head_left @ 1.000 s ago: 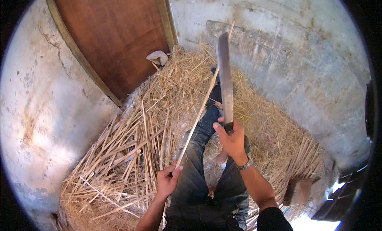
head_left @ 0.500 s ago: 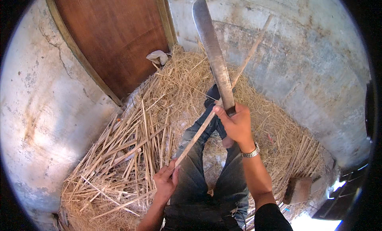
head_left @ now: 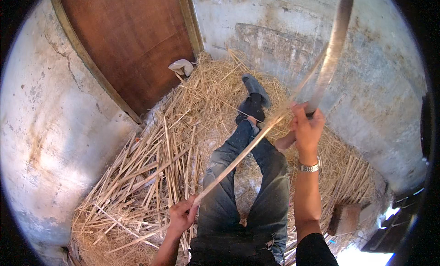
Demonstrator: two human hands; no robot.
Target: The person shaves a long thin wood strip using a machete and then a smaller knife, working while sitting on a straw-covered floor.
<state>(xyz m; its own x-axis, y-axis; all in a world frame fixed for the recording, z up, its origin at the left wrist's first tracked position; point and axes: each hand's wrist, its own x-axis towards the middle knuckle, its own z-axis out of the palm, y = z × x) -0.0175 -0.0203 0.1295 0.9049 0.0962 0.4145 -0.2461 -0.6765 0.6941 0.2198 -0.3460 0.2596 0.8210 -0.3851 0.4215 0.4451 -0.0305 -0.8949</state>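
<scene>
My left hand [head_left: 182,214] is closed around the near end of a long, pale bamboo strip [head_left: 233,164], which slants up and away to the right across my legs. My right hand [head_left: 308,130] grips the handle of a machete [head_left: 332,59]. The long blade points up and to the right, smeared by motion, and the rounded handle end sticks out below the fist. Close to the right fist the strip looks lighter and frayed. Its far part runs on beside the blade and is blurred; whether strip and blade touch I cannot tell.
My outstretched legs in dark trousers [head_left: 217,188] lie over a heap of shavings [head_left: 215,82]. Many split strips [head_left: 137,174] are piled at the left. A brick-like block [head_left: 343,219] stands at the lower right. Walls [head_left: 366,96] and a brown door [head_left: 128,41] enclose the corner.
My right hand has moved right with the machete, whose blade has swung from leaning left to leaning right. My left hand has shifted slightly left and down with the strip.
</scene>
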